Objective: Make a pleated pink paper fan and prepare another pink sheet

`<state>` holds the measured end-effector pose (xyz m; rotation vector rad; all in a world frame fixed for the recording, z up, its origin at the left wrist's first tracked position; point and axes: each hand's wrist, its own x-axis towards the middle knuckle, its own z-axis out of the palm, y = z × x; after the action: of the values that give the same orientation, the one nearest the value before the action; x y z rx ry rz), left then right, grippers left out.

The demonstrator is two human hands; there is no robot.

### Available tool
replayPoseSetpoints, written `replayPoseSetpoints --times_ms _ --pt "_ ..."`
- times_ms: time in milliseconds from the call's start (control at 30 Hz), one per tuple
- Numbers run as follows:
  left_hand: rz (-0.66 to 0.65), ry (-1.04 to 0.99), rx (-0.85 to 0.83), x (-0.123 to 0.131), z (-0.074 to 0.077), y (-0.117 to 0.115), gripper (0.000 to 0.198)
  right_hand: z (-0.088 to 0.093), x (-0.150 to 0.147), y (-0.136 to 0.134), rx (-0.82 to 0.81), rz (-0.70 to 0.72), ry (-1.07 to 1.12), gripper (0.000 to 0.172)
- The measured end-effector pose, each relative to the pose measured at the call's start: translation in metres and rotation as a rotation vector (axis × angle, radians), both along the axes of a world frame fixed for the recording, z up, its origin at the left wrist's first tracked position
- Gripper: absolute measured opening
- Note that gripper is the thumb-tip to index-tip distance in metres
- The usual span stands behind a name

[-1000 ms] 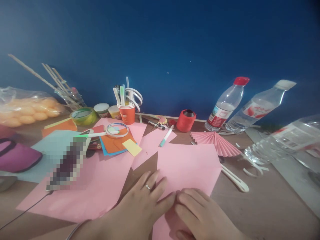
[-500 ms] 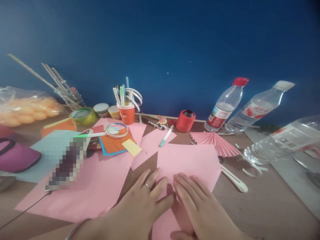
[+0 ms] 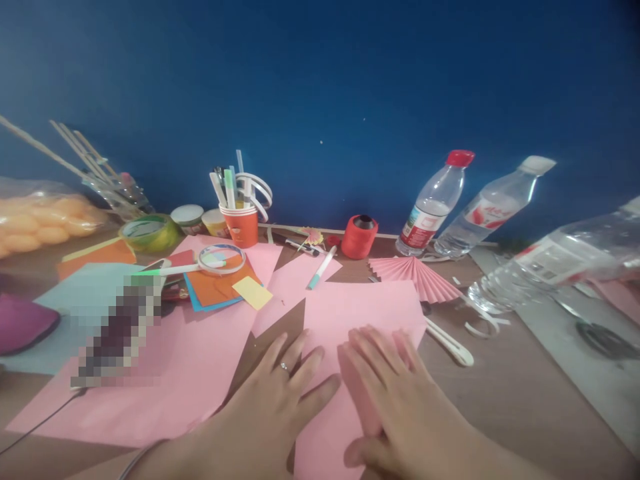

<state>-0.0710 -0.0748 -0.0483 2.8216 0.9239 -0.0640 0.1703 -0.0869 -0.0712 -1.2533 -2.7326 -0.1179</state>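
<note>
A sheet of pink paper (image 3: 360, 303) lies flat in front of me on the brown table. My left hand (image 3: 283, 387), with a ring on one finger, rests with spread fingers over the sheet's left edge. On the sheet's right part lies my right hand (image 3: 400, 393), palm down, its fingers stretched out and its thumb apart. Neither hand is closed around anything. Beyond the sheet's far right corner sits a pleated pink paper fan (image 3: 417, 277). A slim white tool (image 3: 450, 343) lies just right of the sheet.
Behind stand a paper cup (image 3: 240, 227) of pens, a red thread spool (image 3: 359, 237) and water bottles (image 3: 425, 217). Leftward are a larger pink sheet (image 3: 195, 373), a blurred-out phone-like device (image 3: 120, 327), green tape (image 3: 150, 233) and a bag of orange balls (image 3: 50, 217). A blue wall rises behind.
The whole view has shifted, so the table things appear farther left. My right hand's fingers have spread a little and slid slightly on the pink paper; my left hand stays on its left side.
</note>
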Motion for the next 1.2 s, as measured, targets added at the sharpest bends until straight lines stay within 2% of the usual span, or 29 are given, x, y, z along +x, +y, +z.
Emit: replayPoseSetpoints --times_ms 67,167,367,533,700,833,933,1000,1100,1200 --pt "-0.002 0.042 -0.061 0.001 0.003 0.002 0.087 0.004 0.01 0.002 -0.017 -0.089 -0.032 0.098" --pt "0.009 0.13 -0.145 0.004 0.005 0.005 0.095 0.005 0.033 0.013 -0.007 -0.243 -0.083 0.091" --pt "0.027 0.092 -0.143 0.002 0.002 0.006 0.097 0.003 0.081 0.046 0.042 -0.618 -0.201 0.074" --pt "0.057 0.085 -0.16 0.001 0.004 0.005 0.1 0.005 0.095 0.061 -0.044 -0.695 -0.198 0.065" --pt "0.08 0.085 -0.147 0.002 0.007 0.003 0.105 0.006 0.109 0.067 0.029 -0.744 -0.178 0.064" --pt "0.05 0.078 -0.113 0.001 0.006 0.002 0.103 0.016 0.103 0.065 0.201 -0.653 -0.007 0.057" --pt "0.081 0.048 -0.029 0.0 0.004 0.006 0.101 0.025 0.08 0.053 0.248 -0.443 0.223 0.046" --pt "0.141 0.031 0.041 -0.001 0.003 0.011 0.1 0.026 0.058 0.041 0.196 -0.228 0.28 0.038" --pt "0.178 0.029 0.113 -0.002 0.002 0.018 0.097 0.019 0.027 0.023 0.065 0.111 0.227 0.037" --pt "0.164 0.029 0.157 -0.003 0.001 0.022 0.096 0.013 0.008 0.012 -0.113 0.199 0.183 0.05"
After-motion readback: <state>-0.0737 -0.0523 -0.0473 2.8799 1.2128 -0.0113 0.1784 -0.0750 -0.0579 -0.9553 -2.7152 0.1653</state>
